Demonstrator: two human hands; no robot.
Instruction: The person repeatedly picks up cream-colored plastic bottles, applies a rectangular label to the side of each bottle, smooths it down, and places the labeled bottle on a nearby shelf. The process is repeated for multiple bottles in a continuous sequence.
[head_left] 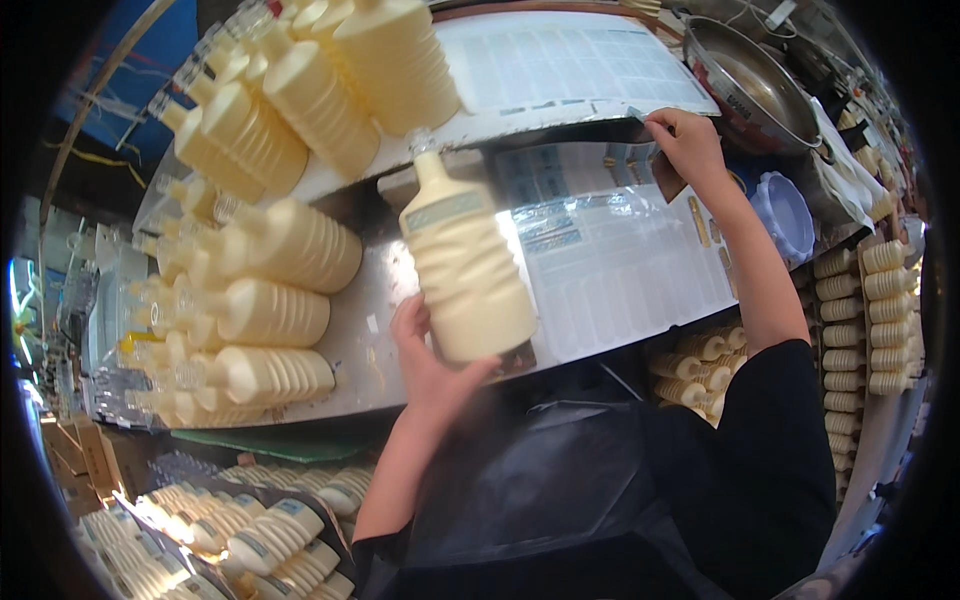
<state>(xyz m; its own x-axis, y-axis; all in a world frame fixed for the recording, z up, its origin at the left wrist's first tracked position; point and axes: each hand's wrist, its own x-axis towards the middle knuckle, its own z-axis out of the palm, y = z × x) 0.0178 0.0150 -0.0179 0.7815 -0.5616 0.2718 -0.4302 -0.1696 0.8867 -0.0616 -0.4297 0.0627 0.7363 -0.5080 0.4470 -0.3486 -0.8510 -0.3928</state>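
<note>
My left hand (432,362) grips the base of a cream-coloured ribbed plastic bottle (465,260) with a clear cap. The bottle lies tilted over the steel table (360,340) and bears a pale label near its shoulder. My right hand (688,140) reaches far to the upper right and pinches the corner of a white sheet of labels (570,65) on the raised shelf. A second, shiny backing sheet (620,260) lies flat on the table between my two hands.
Several unlabelled cream bottles (260,310) lie piled on the table's left and on the shelf (300,100). A crate of labelled bottles (250,530) sits lower left. A steel bowl (755,90), a clear tub (785,215) and stacked bottles (880,320) stand at the right.
</note>
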